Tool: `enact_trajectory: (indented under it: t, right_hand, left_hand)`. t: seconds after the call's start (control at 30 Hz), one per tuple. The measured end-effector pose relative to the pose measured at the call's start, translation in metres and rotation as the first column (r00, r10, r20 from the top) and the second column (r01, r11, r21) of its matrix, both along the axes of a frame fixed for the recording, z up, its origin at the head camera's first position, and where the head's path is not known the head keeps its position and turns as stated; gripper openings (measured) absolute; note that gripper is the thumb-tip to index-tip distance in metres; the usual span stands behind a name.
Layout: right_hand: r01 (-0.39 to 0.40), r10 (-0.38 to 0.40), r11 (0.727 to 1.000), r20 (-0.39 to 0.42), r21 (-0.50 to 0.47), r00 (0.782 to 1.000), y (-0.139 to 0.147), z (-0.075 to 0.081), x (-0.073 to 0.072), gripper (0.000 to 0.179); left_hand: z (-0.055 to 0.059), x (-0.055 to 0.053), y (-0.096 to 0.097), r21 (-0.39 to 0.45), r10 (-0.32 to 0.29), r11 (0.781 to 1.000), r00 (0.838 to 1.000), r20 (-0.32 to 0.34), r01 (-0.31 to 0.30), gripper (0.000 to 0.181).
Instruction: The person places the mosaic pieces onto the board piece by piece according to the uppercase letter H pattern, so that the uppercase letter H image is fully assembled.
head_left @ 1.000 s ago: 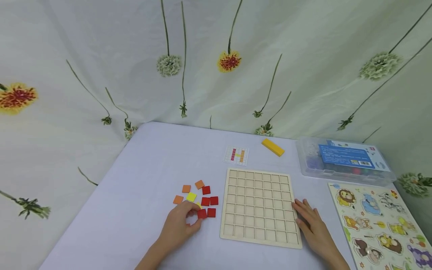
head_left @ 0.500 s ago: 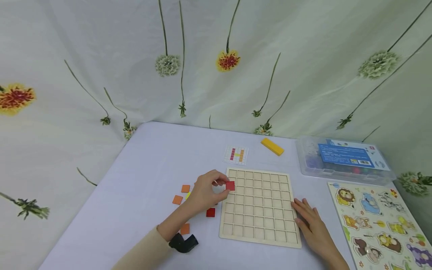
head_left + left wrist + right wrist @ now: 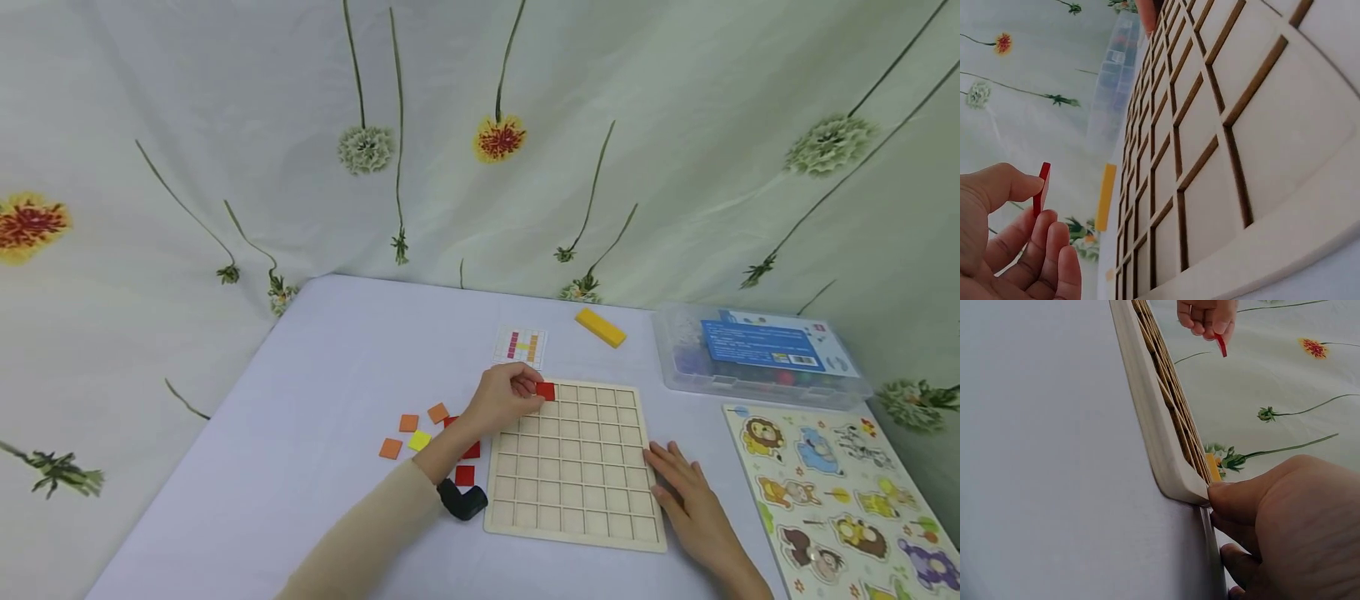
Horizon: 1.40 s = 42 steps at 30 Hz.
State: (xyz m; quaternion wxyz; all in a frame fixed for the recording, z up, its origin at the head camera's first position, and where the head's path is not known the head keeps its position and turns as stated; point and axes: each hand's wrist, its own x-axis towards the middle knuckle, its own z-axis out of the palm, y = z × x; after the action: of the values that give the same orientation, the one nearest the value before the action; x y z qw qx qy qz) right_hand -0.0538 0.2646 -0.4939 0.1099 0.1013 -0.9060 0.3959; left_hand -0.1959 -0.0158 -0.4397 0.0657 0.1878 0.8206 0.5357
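Note:
Between thumb and fingertips, my left hand [image 3: 501, 400] pinches a small red square tile [image 3: 546, 391]. It overlaps the top row of the wooden grid board [image 3: 573, 472]; in the left wrist view the tile [image 3: 1042, 190] is held up edge-on, apart from the board. My right hand [image 3: 693, 508] rests along the board's right edge, fingers fairly straight, and in the right wrist view its thumb [image 3: 1235, 499] touches the frame. Left of the board lie loose tiles: several red ones [image 3: 465, 476], orange ones [image 3: 390, 448] and a yellow one [image 3: 420, 441], some partly hidden by my left forearm.
A small card with a coloured grid pattern [image 3: 521, 347] lies behind the board, with a yellow-orange bar [image 3: 600, 327] to its right. A clear plastic box [image 3: 761, 354] stands at the back right, above an animal picture board [image 3: 840, 500]. A patterned curtain [image 3: 435, 167] hangs behind.
My left hand picked the red tile from the loose pile and carried it right and away to the board's top row. My right hand has stayed at the board's edge.

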Motion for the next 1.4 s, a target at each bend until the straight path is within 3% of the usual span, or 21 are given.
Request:
enact_trajectory:
  t: [0.2,0.4,1.03,1.4]
  right_hand:
    - [0.006,-0.006,1.0,0.014,0.002,1.0,-0.001,0.0,-0.001,0.042]
    - [0.002,-0.002,1.0,0.018,-0.001,1.0,-0.002,0.001,-0.001,0.042]
    - [0.008,-0.008,1.0,0.022,0.001,1.0,-0.002,0.001,-0.001,0.042]
    - [0.006,-0.006,1.0,-0.001,0.004,1.0,-0.001,0.001,-0.001,0.042]
  left_hand:
    - [-0.016,-0.008,0.004,-0.011,0.027,1.0,0.998,0.061,-0.026,0.019]
    - [-0.022,-0.009,0.006,-0.063,0.051,0.997,0.994,0.096,-0.045,0.018]
    - [-0.026,-0.007,0.011,-0.172,0.052,0.984,0.998,0.029,-0.046,0.015]
    - [-0.028,-0.007,0.015,-0.292,0.024,0.955,0.998,-0.063,-0.041,0.016]
